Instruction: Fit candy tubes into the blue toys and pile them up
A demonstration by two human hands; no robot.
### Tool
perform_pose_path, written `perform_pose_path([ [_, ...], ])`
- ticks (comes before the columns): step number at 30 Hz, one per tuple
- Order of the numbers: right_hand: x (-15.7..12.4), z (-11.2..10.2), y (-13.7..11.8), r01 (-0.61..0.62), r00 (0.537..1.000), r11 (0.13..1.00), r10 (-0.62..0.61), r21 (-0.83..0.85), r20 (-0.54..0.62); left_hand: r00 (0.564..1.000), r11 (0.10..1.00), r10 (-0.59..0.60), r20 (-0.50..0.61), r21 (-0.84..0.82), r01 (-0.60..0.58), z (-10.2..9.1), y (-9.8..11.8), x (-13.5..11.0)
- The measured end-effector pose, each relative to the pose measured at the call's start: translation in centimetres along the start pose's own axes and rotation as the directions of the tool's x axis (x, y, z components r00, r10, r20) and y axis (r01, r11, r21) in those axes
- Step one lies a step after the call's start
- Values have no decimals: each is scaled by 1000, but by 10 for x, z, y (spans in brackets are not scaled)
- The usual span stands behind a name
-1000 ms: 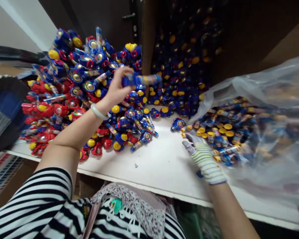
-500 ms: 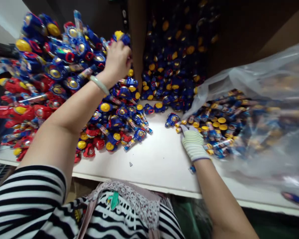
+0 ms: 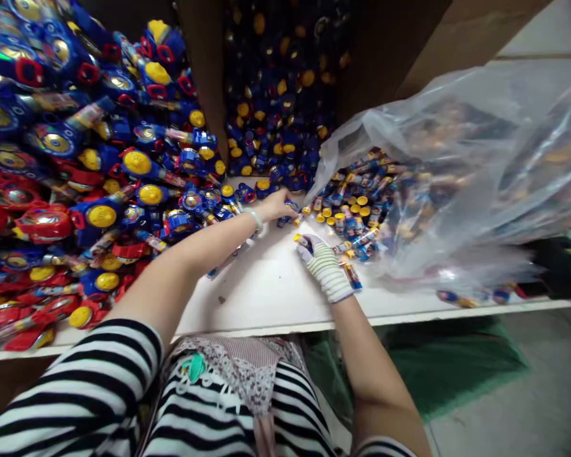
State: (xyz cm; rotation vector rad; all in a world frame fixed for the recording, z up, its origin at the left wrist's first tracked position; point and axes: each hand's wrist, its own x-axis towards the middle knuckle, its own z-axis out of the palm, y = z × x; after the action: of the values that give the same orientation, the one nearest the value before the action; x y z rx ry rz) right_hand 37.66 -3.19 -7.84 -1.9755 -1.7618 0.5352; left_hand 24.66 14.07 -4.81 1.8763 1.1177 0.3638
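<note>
My left hand (image 3: 275, 205) reaches across the white table (image 3: 266, 298) with a pale bangle on its wrist. Its fingers are closed on a small blue toy (image 3: 287, 219) at the edge of the toy pile. My right hand (image 3: 324, 268) wears a striped knit glove and rests on the table just right of it. Its fingers are curled round a small yellow-capped tube (image 3: 299, 239). More tubes of this kind (image 3: 352, 209) spill from the mouth of a clear plastic bag (image 3: 457, 158) beside that hand.
A high heap of blue and red toys with yellow discs (image 3: 99, 158) covers the table's left side. A cardboard box (image 3: 204, 76) behind holds more blue toys (image 3: 276, 114). A green cloth (image 3: 433, 362) lies on the floor below the table's right edge.
My left hand left the top of the heap, where it had put a blue toy, and came down to the lone blue toy on the table. My right hand picked a tube from the bag's mouth.
</note>
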Motion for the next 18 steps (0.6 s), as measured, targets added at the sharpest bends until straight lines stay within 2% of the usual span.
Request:
perform_pose_path([
  [1, -6, -2, -2, 4, 1000, 996, -1, 84, -27, 999, 980, -46, -19, -195, 41, -5, -1, -11],
  [2, -11, -3, -5, 19, 999, 989, -12, 148, -48, 996, 911, -84, -37, -407, 62, -10, -2, -24],
  [4, -19, -1, -18, 55, 996, 976, -37, 213, -83, 991, 704, -111, -79, -710, 22, -17, -2, -55],
  [5, -21, 0, -27, 66, 994, 973, -44, 222, -104, 989, 619, -106, -107, -785, -19, -19, -2, -71],
  [7, -23, 5, -46, 76, 989, 976, -48, 205, -137, 983, 528, -110, -147, -847, -67, -20, -1, -99],
  [10, -23, 9, -69, 86, 988, 993, -74, 82, -137, 980, 544, -119, -160, -836, -71, -22, -1, -124],
  [12, -25, 8, -78, 95, 990, 995, -97, -24, -104, 978, 614, -79, -191, -783, -103, -26, -3, -131],
  [14, -28, 6, -82, 104, 992, 990, -110, -95, -61, 976, 706, 9, -218, -690, -161, -30, -5, -134],
  [16, -31, 7, -84, 106, 992, 992, -109, -66, -55, 976, 762, 81, -201, -619, -191, -33, -6, -136],
  [18, -35, 11, -85, 95, 993, 988, -85, 124, -84, 973, 761, 104, -206, -614, -211, -35, -4, -140],
])
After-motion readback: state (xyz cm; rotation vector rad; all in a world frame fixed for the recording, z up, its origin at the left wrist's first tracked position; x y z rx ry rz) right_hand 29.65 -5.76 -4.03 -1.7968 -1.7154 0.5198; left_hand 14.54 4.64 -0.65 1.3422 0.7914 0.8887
